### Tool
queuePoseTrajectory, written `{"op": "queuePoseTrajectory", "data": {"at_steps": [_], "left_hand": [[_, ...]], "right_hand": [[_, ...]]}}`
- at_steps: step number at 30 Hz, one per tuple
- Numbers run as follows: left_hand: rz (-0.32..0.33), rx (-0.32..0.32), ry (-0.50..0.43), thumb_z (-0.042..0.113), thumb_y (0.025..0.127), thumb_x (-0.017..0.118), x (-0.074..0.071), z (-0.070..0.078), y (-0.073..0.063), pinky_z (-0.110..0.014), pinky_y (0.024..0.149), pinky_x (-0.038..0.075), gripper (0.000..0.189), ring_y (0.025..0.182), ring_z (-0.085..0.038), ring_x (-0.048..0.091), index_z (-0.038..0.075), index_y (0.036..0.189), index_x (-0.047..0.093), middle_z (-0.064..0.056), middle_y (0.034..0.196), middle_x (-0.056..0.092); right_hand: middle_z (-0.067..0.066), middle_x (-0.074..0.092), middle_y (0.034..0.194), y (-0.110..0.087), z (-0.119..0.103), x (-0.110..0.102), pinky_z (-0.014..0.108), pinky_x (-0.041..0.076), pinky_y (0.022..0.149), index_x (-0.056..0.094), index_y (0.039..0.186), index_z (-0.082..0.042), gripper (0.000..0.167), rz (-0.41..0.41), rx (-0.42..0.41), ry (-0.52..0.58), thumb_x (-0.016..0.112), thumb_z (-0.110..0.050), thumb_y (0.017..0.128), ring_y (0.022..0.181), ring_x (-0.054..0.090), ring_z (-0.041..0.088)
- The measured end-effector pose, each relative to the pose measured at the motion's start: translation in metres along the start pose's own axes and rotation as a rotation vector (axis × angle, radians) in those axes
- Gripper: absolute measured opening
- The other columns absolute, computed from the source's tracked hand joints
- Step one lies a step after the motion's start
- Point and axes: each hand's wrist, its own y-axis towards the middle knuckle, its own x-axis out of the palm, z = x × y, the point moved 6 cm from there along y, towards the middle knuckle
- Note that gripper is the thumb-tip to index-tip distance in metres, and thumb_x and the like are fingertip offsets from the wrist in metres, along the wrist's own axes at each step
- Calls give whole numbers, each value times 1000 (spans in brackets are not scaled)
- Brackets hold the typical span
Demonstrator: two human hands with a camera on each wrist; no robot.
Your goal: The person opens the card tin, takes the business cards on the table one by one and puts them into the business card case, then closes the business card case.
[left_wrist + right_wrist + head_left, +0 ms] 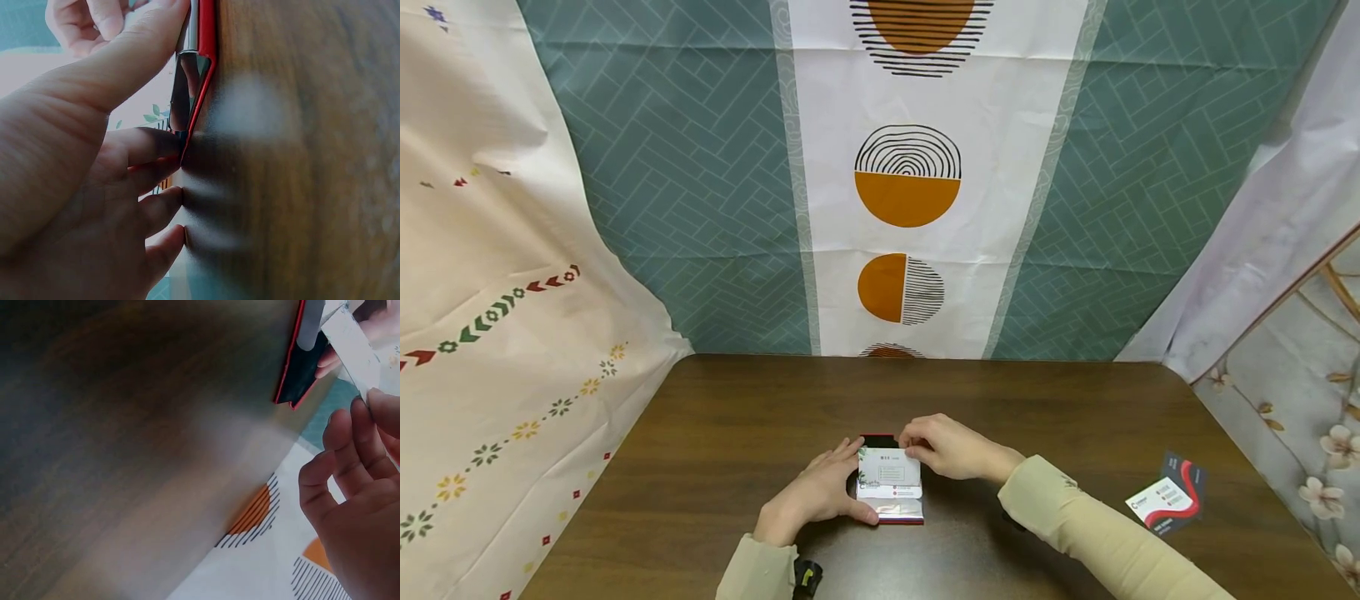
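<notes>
A business card case (904,508) with a red rim and shiny metal inside lies open on the table. My left hand (822,492) holds its left side, the thumb by the near edge and the fingers toward the far end. In the left wrist view, fingertips touch the case's red edge (207,37). My right hand (953,446) pinches a white business card (889,468) with a green leaf print at its upper right corner. That card is tilted above the case in the right wrist view. Another white card (891,492) shows beneath it in the case.
Toward the right of the brown table (700,467) lie a dark card (1195,483) and a white-and-red card (1161,500), overlapping. Patterned cloths (685,167) hang behind the table and at both sides.
</notes>
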Motion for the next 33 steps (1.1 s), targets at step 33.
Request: {"op": "queuePoseTrajectory", "data": {"at_steps": [33], "left_hand": [[-24,-2,28,56,69,82,3,-3,2,-54,114,20,108,146,-34,19,0,149,37,-13,158,27]], "right_hand": [[-15,65,89,-3,6,21,20,48,66,73,97,-20,8,-90,24,-83,69,-15,92,70,53,2]]}}
